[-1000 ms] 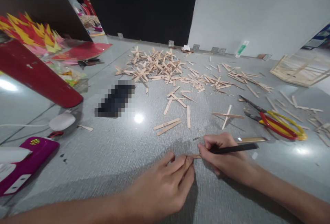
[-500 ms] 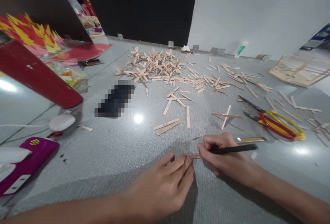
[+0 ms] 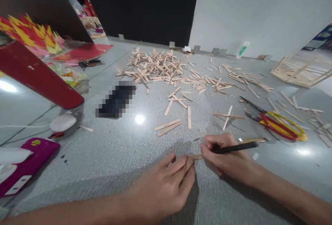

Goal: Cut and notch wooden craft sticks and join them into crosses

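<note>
My left hand [image 3: 171,180] is closed on one end of a wooden craft stick [image 3: 198,157] low over the grey table. In my right hand [image 3: 223,152] is a black pen [image 3: 240,147], gripped as for writing, its tip hidden behind the fingers at the stick's other end. Just beyond lie a pair of loose craft sticks [image 3: 169,128] and a single upright-lying one [image 3: 189,117]. A crossed pair of sticks [image 3: 227,117] rests past my right hand.
A large pile of sticks [image 3: 155,64] spreads toward the back. Scissors with red and yellow handles [image 3: 281,124] lie at right, near a wooden stick frame [image 3: 295,71]. At left are a red tube [image 3: 44,76], a pixelated dark object [image 3: 118,100] and a purple power strip [image 3: 38,156].
My right hand and the pen have shifted very slightly at the stick. My left hand keeps its place.
</note>
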`<state>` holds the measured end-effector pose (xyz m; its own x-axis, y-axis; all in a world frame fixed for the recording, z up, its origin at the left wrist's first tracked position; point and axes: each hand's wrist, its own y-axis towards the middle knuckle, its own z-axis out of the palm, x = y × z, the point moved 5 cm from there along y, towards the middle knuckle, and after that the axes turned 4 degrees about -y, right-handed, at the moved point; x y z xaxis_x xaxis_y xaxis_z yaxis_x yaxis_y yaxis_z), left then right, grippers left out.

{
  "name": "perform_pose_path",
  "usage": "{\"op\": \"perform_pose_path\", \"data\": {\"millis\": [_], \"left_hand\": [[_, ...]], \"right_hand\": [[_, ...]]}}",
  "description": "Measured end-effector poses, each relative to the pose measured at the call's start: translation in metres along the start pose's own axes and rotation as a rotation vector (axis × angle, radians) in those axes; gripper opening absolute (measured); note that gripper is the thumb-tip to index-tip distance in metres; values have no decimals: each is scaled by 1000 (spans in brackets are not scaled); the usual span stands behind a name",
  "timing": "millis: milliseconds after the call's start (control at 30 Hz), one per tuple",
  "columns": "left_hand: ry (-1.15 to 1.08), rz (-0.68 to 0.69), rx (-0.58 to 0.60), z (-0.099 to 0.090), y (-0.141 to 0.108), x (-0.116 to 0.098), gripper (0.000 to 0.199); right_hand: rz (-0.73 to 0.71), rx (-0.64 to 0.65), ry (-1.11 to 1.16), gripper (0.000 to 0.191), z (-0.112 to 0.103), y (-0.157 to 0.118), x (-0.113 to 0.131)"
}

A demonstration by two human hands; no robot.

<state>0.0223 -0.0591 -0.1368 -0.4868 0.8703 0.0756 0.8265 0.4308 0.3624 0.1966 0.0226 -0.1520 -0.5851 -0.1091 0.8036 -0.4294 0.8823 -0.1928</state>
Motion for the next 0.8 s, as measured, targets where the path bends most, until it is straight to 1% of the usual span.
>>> {"op": "perform_pose_path", "data": {"millis": [133,333,433,600,733,800], "left_hand": [[-7,-10,-31,-1,0,0,28],[-29,-15,-19,-1,0,1,31],[-30,-15,-34,-3,0,1,31],[-16,-9,15,-1,0,2,31],[-26,-13,-10,-2,0,1,31],[-28,-11,2,-2,1,1,31]], "right_hand": [[18,11,10,43,1,1,0],[35,14,30,42,2,-1,-3],[38,14,30,42,2,-1,-4],[14,29,19,42,2,0,-3],[-4,30,-3,42,1,0,-3],[-3,30,-5,42,1,0,-2]]}}
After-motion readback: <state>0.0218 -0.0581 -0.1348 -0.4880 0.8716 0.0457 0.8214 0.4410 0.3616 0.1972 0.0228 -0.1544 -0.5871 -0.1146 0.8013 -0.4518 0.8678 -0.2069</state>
